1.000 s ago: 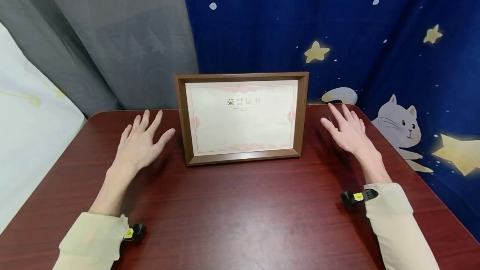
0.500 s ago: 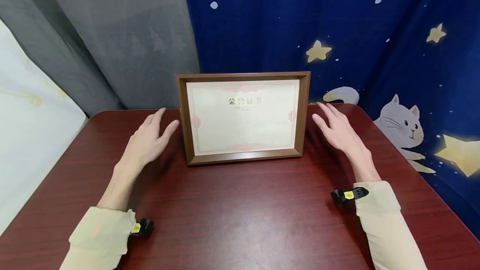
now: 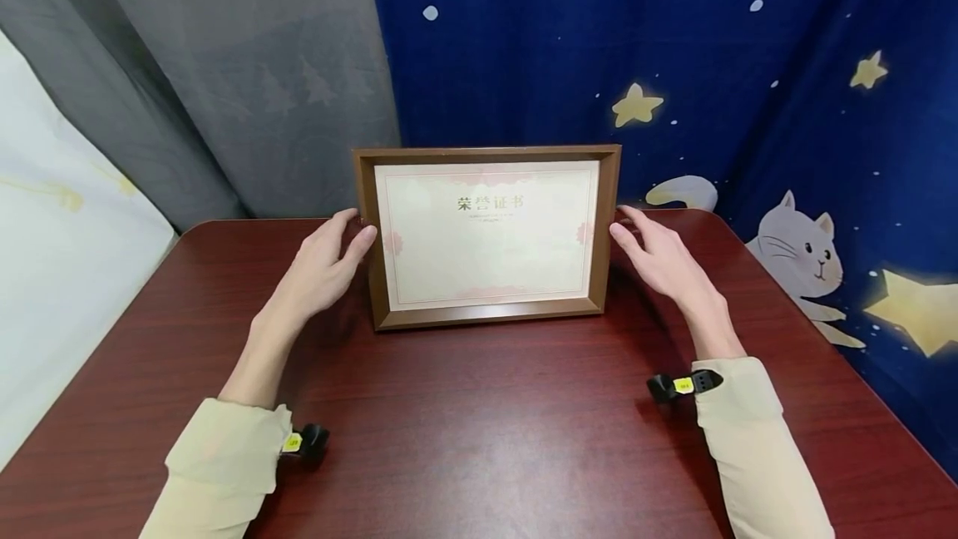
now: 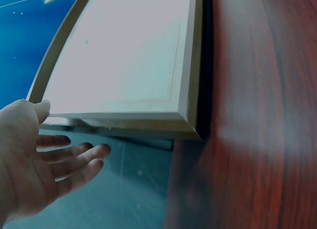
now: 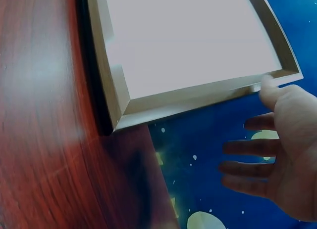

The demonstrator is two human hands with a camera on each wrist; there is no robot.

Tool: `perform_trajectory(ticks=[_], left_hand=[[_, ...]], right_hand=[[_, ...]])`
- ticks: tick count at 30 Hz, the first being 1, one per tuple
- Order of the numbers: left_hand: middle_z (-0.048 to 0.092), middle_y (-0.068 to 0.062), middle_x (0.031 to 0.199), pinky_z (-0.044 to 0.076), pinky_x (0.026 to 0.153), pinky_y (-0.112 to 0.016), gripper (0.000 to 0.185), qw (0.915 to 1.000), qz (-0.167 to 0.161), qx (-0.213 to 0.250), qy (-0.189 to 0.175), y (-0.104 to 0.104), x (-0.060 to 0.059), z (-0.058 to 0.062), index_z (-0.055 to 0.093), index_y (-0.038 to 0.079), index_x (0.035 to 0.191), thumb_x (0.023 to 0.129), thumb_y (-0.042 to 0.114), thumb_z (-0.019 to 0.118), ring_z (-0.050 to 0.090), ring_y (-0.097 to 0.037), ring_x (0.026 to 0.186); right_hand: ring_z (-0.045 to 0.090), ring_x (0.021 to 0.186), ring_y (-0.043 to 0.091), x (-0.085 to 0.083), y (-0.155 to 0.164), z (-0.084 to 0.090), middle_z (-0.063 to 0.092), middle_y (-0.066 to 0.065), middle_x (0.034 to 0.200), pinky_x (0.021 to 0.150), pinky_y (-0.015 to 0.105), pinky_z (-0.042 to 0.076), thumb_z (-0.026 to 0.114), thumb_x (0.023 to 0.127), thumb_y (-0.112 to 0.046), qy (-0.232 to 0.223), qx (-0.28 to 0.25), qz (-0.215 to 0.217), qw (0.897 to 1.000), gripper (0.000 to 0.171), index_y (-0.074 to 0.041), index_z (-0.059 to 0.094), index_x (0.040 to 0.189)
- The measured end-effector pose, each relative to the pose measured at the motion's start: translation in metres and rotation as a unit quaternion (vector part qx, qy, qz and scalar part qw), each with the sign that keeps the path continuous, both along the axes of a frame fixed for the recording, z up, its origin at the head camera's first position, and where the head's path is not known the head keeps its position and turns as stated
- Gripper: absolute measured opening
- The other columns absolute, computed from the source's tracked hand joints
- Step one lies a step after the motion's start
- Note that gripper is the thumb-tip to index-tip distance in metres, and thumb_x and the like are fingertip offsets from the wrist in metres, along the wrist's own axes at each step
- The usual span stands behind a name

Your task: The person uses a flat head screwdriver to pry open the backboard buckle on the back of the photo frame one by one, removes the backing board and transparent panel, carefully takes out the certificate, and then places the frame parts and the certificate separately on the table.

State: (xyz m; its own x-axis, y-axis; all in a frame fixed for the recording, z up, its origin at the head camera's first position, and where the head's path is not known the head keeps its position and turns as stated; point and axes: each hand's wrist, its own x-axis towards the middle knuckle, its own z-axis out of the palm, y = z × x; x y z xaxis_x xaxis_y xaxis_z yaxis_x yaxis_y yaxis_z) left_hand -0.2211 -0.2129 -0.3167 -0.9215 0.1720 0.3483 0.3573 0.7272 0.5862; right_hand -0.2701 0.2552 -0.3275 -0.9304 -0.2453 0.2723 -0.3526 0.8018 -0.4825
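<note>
A brown picture frame (image 3: 490, 321) holding a cream certificate (image 3: 486, 256) with gold lettering stands on the table, its face toward me. By its left side is my left hand (image 3: 318, 269); the thumb (image 4: 42, 110) lies over the frame's front edge and the loosely spread fingers reach past its side. At the opposite side my right hand (image 3: 666, 260) has its thumb (image 5: 270, 90) at the front edge and the other fingers (image 5: 247, 148) extended. Whether either thumb presses on the frame is not plain. The back of the frame is hidden.
The dark red wooden table (image 3: 479, 422) has its far edge just behind the frame. Behind it hang a grey curtain (image 3: 284, 81) and a blue curtain (image 3: 516, 48) with stars and a cat. White cloth (image 3: 60, 256) hangs at the left. Each wrist wears a small black camera (image 3: 303, 443).
Both hands have moved inward from the table's sides to the frame's left and right edges, and their fingers have bent a little. The frame has stayed in place.
</note>
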Motion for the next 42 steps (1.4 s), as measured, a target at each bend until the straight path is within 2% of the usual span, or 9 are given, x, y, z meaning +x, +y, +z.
perform_trajectory(ticks=[4,9,12,15,19,25,30,34,42], left_hand=[[0.056,-0.027,0.123,0.045,0.095,-0.054,0.067,0.9999,-0.002,-0.012,-0.004,0.005,-0.001,0.002,0.035,-0.012,0.147,0.108,0.04,0.047,0.057,-0.037,0.106],[0.058,-0.022,0.098,0.047,0.079,-0.048,0.045,0.9995,0.001,-0.031,-0.002,0.007,-0.002,0.002,0.052,-0.012,0.128,0.107,0.027,0.052,0.056,-0.034,0.087],[0.06,-0.028,0.11,0.049,0.088,-0.053,0.043,0.9992,-0.002,-0.035,-0.021,0.008,-0.003,0.0,0.05,-0.014,0.133,0.107,0.021,0.052,0.061,-0.04,0.097],[0.062,-0.029,0.112,0.051,0.089,-0.053,0.048,0.9988,-0.008,-0.024,-0.042,0.009,-0.002,-0.002,0.041,-0.012,0.142,0.107,0.019,0.05,0.068,-0.038,0.094],[0.063,-0.014,0.079,0.051,0.068,-0.041,0.035,0.9989,-0.014,-0.011,-0.043,0.011,-0.002,-0.004,0.044,-0.007,0.132,0.108,0.018,0.049,0.067,-0.025,0.066],[0.061,-0.004,0.059,0.047,0.064,-0.037,0.028,0.9992,-0.012,-0.011,-0.038,0.014,-0.001,-0.003,0.045,-0.007,0.126,0.108,0.015,0.048,0.066,-0.022,0.06],[0.062,-0.003,0.059,0.048,0.059,-0.033,0.022,0.9994,-0.01,0.001,-0.032,0.014,-0.001,-0.005,0.048,-0.003,0.121,0.109,0.015,0.047,0.067,-0.023,0.059],[0.065,-0.004,0.062,0.05,0.058,-0.029,0.02,0.9995,-0.016,0.017,-0.022,0.014,-0.003,-0.007,0.046,-0.002,0.115,0.109,0.017,0.046,0.068,-0.025,0.059],[0.072,-0.015,0.071,0.053,0.07,-0.022,0.045,0.9923,-0.021,0.117,-0.034,0.015,-0.004,-0.01,0.042,0.002,0.094,0.111,0.042,0.03,0.074,-0.027,0.067]], right_hand=[[0.05,0.131,0.042,0.002,-0.004,0.003,0.052,0.026,0.143,0.109,0.059,0.037,0.044,0.107,-0.047,-0.012,-0.001,0.001,1.0,0.063,-0.003,0.039,0.152],[0.054,0.127,0.04,0.001,-0.007,0.001,0.054,0.026,0.141,0.107,0.057,0.04,0.047,0.108,-0.041,-0.013,-0.012,0.004,1.0,0.058,0.001,0.045,0.147],[0.066,0.103,0.038,0.0,-0.01,-0.001,0.067,0.023,0.12,0.089,0.05,0.052,0.052,0.107,-0.034,-0.015,-0.027,0.025,0.999,0.047,0.001,0.053,0.137],[0.069,0.078,0.035,0.0,-0.012,-0.002,0.072,0.016,0.097,0.067,0.036,0.053,0.056,0.106,-0.027,-0.017,-0.041,0.042,0.998,0.034,0.0,0.057,0.126],[0.068,0.068,0.034,0.0,-0.014,-0.001,0.07,0.012,0.084,0.057,0.027,0.048,0.058,0.105,-0.021,-0.02,-0.058,0.054,0.997,0.029,0.001,0.055,0.124],[0.068,0.064,0.029,0.002,-0.012,0.001,0.069,0.011,0.075,0.057,0.028,0.054,0.057,0.105,-0.017,-0.04,-0.097,0.078,0.991,0.026,0.003,0.052,0.121],[0.069,0.063,0.023,0.002,-0.012,0.0,0.07,0.011,0.072,0.058,0.025,0.055,0.057,0.106,-0.018,-0.043,-0.112,0.078,0.99,0.026,0.003,0.053,0.12],[0.07,0.066,0.024,0.001,-0.012,-0.001,0.071,0.016,0.083,0.061,0.025,0.057,0.057,0.105,-0.018,-0.043,-0.134,0.075,0.987,0.028,0.003,0.053,0.124],[0.074,0.073,0.029,0.0,-0.009,-0.002,0.07,0.03,0.099,0.066,0.033,0.061,0.06,0.103,-0.01,-0.059,-0.23,0.083,0.968,0.031,0.006,0.052,0.128]])
